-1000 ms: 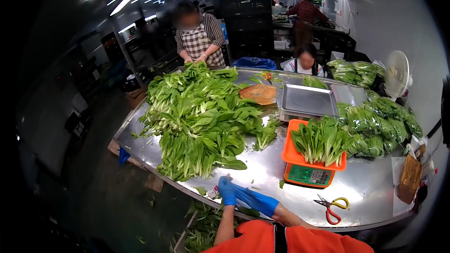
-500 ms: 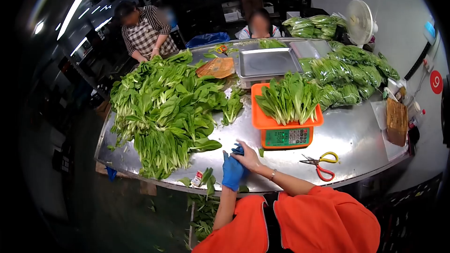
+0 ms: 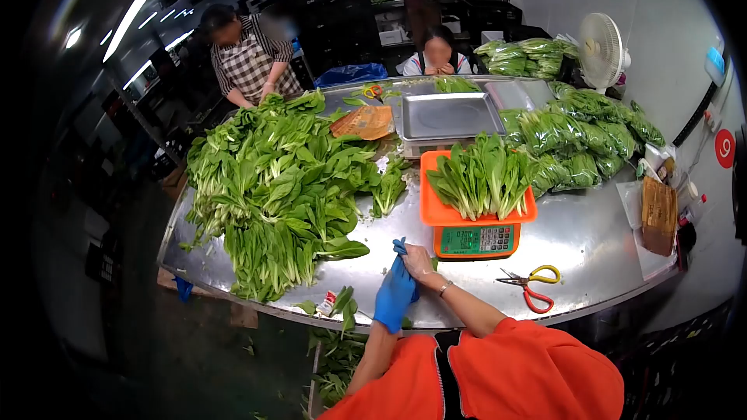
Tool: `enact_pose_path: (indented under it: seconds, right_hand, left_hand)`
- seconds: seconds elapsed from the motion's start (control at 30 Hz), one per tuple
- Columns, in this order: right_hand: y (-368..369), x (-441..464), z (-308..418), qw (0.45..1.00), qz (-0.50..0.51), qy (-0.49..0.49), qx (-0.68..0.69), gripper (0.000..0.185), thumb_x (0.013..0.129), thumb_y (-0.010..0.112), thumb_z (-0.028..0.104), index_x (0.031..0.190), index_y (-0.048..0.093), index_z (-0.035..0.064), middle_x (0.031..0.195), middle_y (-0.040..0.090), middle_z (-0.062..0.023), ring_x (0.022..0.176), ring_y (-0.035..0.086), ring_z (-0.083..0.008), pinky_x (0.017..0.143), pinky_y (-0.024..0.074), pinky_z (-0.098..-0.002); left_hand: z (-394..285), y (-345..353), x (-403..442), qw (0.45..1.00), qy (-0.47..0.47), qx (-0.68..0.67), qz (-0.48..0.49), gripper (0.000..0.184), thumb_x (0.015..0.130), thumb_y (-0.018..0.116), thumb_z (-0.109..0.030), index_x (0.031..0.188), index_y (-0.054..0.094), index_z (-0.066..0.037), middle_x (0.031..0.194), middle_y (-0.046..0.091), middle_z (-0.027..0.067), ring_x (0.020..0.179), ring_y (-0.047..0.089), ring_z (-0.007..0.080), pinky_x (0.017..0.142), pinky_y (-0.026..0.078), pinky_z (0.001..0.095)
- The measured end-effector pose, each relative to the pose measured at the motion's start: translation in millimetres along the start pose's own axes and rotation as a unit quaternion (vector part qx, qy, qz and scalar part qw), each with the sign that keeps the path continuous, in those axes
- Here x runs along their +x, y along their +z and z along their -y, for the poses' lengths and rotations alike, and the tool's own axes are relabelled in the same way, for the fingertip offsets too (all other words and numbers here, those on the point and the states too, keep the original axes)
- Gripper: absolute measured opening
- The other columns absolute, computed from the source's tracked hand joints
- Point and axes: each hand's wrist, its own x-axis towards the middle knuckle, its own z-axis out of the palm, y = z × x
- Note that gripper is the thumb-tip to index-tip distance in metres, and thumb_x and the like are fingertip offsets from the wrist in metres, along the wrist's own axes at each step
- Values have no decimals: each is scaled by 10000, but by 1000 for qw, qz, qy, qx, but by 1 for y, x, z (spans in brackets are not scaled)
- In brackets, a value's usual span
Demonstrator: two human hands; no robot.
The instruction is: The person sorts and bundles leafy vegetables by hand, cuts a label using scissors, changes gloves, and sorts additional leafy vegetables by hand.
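Observation:
My left hand [image 3: 395, 294], in a blue glove, is closed near the table's front edge, with loose blue glove material showing along its right side. My bare right hand [image 3: 419, 261] meets its fingertips, fingers closed round blue glove material that pokes up between the hands. Behind them, an orange scale [image 3: 476, 240] bears an orange tray [image 3: 436, 206] of leafy greens [image 3: 482, 179]. Scissors [image 3: 533, 281] with one yellow and one red handle lie open to the right. A large heap of greens [image 3: 280, 187] covers the left side of the metal table [image 3: 591, 233].
A metal tray [image 3: 451, 115] stands behind the orange scale. Bagged greens [image 3: 576, 136] and a fan [image 3: 603, 50] are at the back right. One person [image 3: 253, 62] handles greens at the back left; another person [image 3: 437, 54] sits behind the table. A brown block [image 3: 658, 216] lies far right.
The glove has come off my right hand, which is now bare. Both hands have moved slightly right and stay together. The view has turned right and down.

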Motion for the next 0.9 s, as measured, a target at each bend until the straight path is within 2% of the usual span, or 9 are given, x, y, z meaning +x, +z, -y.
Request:
enact_pose_path:
  seconds: [0.1, 0.3, 0.43, 0.5, 0.57, 0.63, 0.73, 0.8, 0.9]
  right_hand:
    - [0, 4, -7, 1000, 7, 11, -16, 256, 798, 500, 298, 808, 596, 61, 699, 569, -205, 685, 555, -376, 605, 442, -436]
    - [2, 6, -4, 999, 0, 28, -45, 206, 787, 495, 219, 879, 608, 74, 768, 572, -209, 731, 559, -370, 635, 440, -414]
    - [-9, -3, 8, 987, 46, 65, -142, 214, 783, 523, 277, 839, 608, 89, 744, 575, -202, 724, 553, -376, 638, 429, -443]
    - [-4, -5, -5, 987, 34, 51, -145, 212, 785, 520, 272, 830, 607, 84, 737, 572, -204, 722, 552, -378, 643, 428, -445]
    - [-13, -6, 6, 979, 82, 34, -184, 207, 779, 524, 263, 849, 602, 83, 721, 572, -205, 710, 551, -383, 647, 431, -447]
    - [-23, -10, 30, 951, 195, 39, -236, 221, 759, 555, 269, 825, 587, 60, 806, 587, -201, 774, 561, -362, 644, 434, -442]
    - [-31, -13, 59, 933, 223, -26, -282, 328, 736, 576, 274, 967, 561, 42, 991, 561, -171, 897, 537, -327, 706, 436, -407]
    - [-31, -11, 70, 970, 88, -190, -123, 426, 729, 588, 265, 1069, 512, 20, 1102, 500, -165, 978, 496, -307, 775, 427, -366]
    - [-30, -14, 107, 894, 236, 74, 374, 349, 827, 519, 270, 1045, 524, -3, 1053, 539, -134, 974, 519, -227, 773, 435, -322]
  left_hand:
    - [-21, 6, -24, 905, -120, -400, 81, 378, 874, 369, -139, 1218, 382, 16, 1193, 460, 118, 1143, 388, 206, 937, 322, 290]
    - [-65, 38, -82, 981, -67, -135, -120, 400, 881, 384, -145, 1227, 348, 51, 1237, 408, 136, 1111, 420, 229, 992, 284, 325]
    - [-75, -20, -115, 986, 11, -107, -124, 350, 864, 425, -154, 1133, 434, 69, 1156, 474, 160, 1041, 484, 229, 939, 363, 326]
    - [-132, 9, -126, 964, 31, 4, -263, 363, 864, 432, -188, 1103, 436, 85, 1136, 482, 184, 1029, 492, 253, 928, 379, 349]
    - [-156, -8, -127, 962, 137, -109, -208, 392, 893, 349, -184, 1187, 354, 76, 1188, 435, 202, 1124, 414, 292, 998, 298, 400]
    - [-170, -12, -125, 901, 205, -376, -69, 553, 913, 276, -336, 1300, 169, 45, 1371, 157, 190, 1280, 131, 309, 1049, 125, 425]
    - [-173, -15, -110, 892, 233, -381, -67, 525, 909, 312, -315, 1266, 220, 59, 1349, 188, 206, 1258, 176, 328, 1030, 191, 433]
    - [-162, -22, -100, 896, 226, -373, -78, 485, 905, 357, -282, 1228, 289, 73, 1324, 239, 218, 1233, 241, 340, 1014, 250, 431]
    - [-129, -40, -82, 930, 201, -260, -166, 350, 864, 475, -199, 1107, 432, 49, 1148, 450, 182, 1055, 461, 286, 890, 408, 363]
